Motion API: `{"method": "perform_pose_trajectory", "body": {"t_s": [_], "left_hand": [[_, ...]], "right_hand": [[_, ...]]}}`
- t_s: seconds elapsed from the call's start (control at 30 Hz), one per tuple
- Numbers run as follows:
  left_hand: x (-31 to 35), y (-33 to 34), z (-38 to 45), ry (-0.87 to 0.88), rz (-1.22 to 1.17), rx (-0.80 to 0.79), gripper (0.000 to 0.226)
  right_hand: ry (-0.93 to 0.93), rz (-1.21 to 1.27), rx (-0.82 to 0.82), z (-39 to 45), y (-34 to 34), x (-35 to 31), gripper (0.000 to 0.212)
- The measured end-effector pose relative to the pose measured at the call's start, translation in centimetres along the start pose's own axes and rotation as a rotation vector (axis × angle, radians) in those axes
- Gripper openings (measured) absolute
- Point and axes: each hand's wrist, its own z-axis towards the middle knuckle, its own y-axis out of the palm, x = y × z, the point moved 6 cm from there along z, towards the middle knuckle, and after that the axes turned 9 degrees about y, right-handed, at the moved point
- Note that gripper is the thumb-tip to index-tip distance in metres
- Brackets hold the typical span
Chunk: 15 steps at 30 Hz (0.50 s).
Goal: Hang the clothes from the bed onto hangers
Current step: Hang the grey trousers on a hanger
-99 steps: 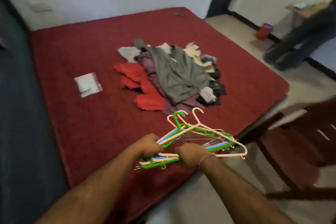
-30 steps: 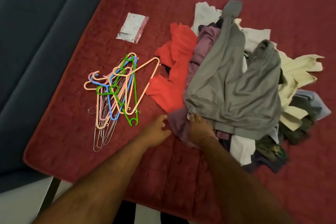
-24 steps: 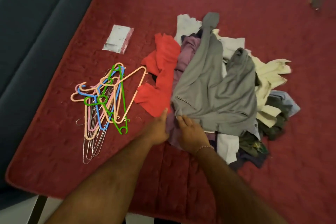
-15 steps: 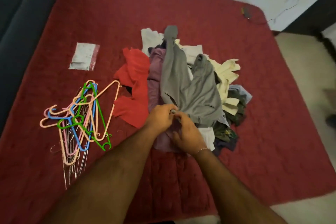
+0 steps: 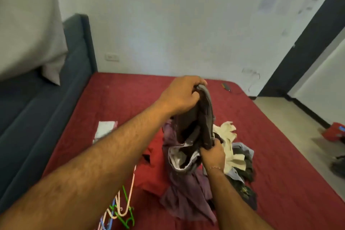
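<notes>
Grey garment (image 5: 206, 117) lifted off pile (image 5: 188, 188), both hands gripping.
Left hand (image 5: 182, 97) clutches top, right hand (image 5: 213, 153) pinches lower edge; next, probably fetch hanger (image 5: 124, 205).

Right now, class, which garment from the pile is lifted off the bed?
The grey garment: the left hand grips its top and the right hand its lower part, while the purple, cream and red clothes lie on the bed.
</notes>
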Motion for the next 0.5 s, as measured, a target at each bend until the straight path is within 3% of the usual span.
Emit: {"method": "perform_pose_trajectory", "body": {"t_s": [0.1,0.3,0.5], "left_hand": [[-0.2,-6.7,0.0,0.02,0.18,0.114,0.037],[-5.3,-17.4,-2.6,-0.147,0.439,0.28,0.019],[-6.7,-23.7,-5.3,-0.308,0.521,0.519,0.019]], "right_hand": [[-0.063,0.008,-0.073,-2.2,1.3,-2.8,0.01],[-0.207,0.133,-0.42,-5.0,0.7,-10.4,0.033],[-0.306,-0.272,-0.47,-4.8,-2.2,-13.5,0.031]]}}
